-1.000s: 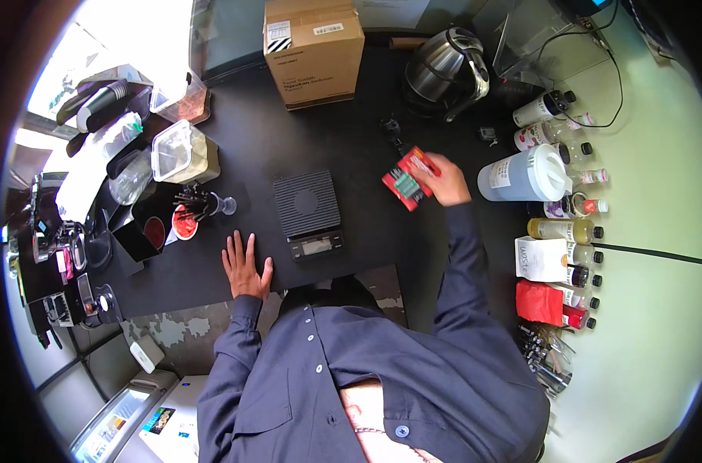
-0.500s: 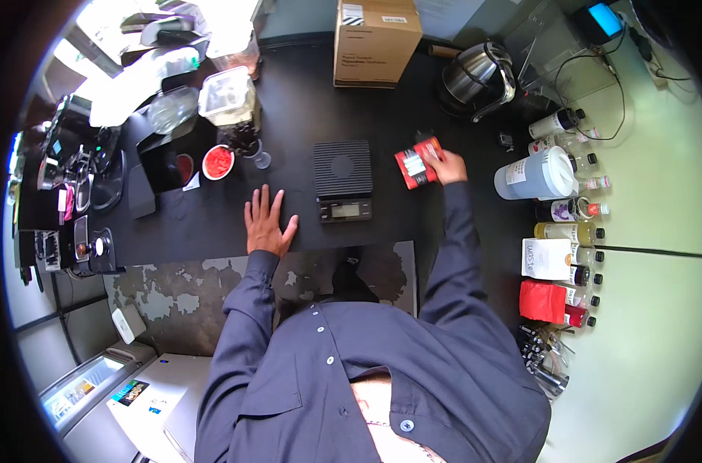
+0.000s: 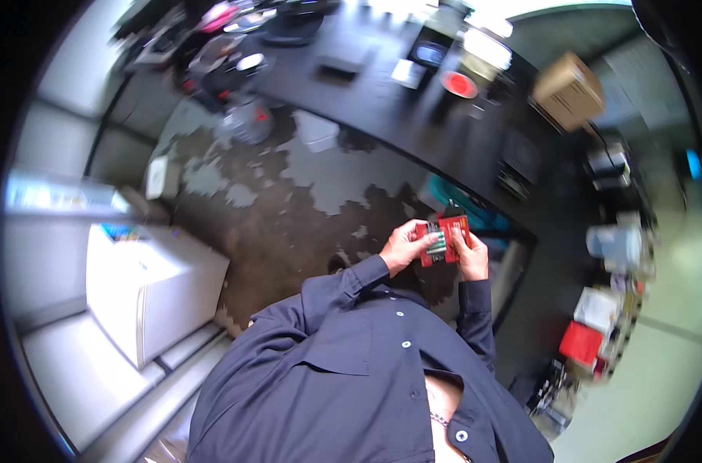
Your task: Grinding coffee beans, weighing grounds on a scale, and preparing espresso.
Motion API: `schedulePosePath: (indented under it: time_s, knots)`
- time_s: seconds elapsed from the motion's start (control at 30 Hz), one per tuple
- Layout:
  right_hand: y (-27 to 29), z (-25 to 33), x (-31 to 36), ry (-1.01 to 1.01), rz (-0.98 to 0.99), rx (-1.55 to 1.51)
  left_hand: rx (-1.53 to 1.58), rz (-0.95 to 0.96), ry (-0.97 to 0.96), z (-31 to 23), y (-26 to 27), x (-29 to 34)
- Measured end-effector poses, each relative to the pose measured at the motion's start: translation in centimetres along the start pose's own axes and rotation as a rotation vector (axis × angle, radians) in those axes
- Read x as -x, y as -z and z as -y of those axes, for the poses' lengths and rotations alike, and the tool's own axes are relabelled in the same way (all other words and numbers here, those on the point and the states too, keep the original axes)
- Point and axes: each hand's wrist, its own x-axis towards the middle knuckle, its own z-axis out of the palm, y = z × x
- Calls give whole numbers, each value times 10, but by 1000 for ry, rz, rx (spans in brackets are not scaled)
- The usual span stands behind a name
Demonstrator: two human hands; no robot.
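Note:
In front of my chest I hold a small red card pack with a row of green-and-white cylinders, which looks like a pack of batteries (image 3: pixel 437 241). My left hand (image 3: pixel 402 248) pinches its left edge. My right hand (image 3: pixel 473 258) grips its right side, with the thumb across the front. Both hands are above the floor, just off the near edge of the black counter (image 3: pixel 436 147). On the counter beyond them lies a dark flat scale (image 3: pixel 519 158), blurred by motion.
A cardboard box (image 3: pixel 568 91) and a bowl of something red (image 3: pixel 459 85) stand farther back on the counter. Along the right are a steel kettle (image 3: pixel 609 166), a pale plastic jug (image 3: pixel 613 245) and bottles. A white fridge (image 3: pixel 154 285) stands at lower left.
My right hand has lifted the pack of batteries off the counter toward my chest. My left hand has left the counter and taken hold of it too. My view has turned left.

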Motion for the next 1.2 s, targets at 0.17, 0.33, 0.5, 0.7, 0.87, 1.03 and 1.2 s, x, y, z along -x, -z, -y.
schedulePosePath:
  time_s: [0.17, 0.33, 0.5, 0.7, 0.87, 1.03, 1.2]
  knots:
    - [-80, -16, -22, -94, 201, 26, 119, -219, -56, -42, 85, 85]
    - [-136, -7, -46, 205, 324, 296, 275, -448, -171, -39, 186, 137]
    - [-122, -75, -76, 91, 248, 645, 476, -668, -132, 49, 224, 145]
    - [-66, -159, -130, -146, 78, 632, 621, -746, 154, 218, 239, 113]
    - [-25, -226, -140, -676, -194, -199, 715, -688, 364, 319, 218, 82]
    - [-89, -250, -137, -1022, -82, -636, 725, -669, 411, 349, 225, 80]
    - [-131, -249, -169, -842, 300, -11, 733, -745, 385, 361, 236, 72]
